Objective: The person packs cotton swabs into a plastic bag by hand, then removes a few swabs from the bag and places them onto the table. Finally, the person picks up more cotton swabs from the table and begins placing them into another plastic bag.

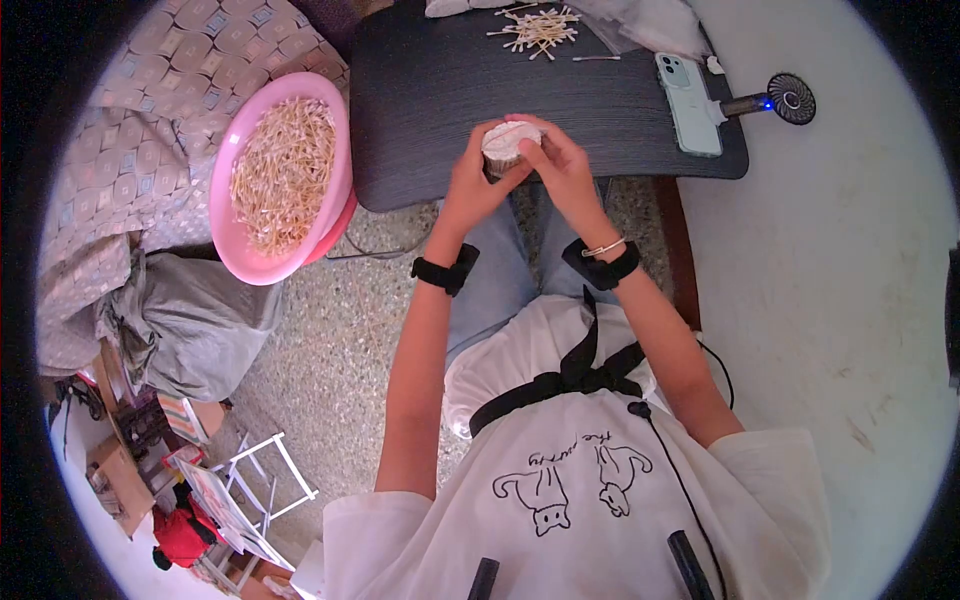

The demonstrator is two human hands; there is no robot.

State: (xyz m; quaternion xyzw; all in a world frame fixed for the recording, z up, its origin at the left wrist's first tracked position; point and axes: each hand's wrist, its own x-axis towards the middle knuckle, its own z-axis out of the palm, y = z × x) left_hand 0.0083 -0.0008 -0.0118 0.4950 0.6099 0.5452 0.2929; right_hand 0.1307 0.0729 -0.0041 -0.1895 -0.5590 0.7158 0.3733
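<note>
Between my two hands, over the near edge of the dark table [430,110], is a short round pack of cotton swabs [511,140] with a white, tuft-like top. My left hand [474,186] wraps its left side. My right hand [566,182] curls round the right side, its thumb lying against the top. The pack's lower part is partly hidden by my fingers. Farther back on the table lies a loose heap of cotton swabs [541,32], with a single swab [597,58] beside it.
A pink basin [222,190] full of cotton swabs stands left of the table. At the table's right lie a phone [690,110] and a small fan [790,99]. Clear plastic bags [650,25] lie at the back. A white wall [820,300] bounds the right side.
</note>
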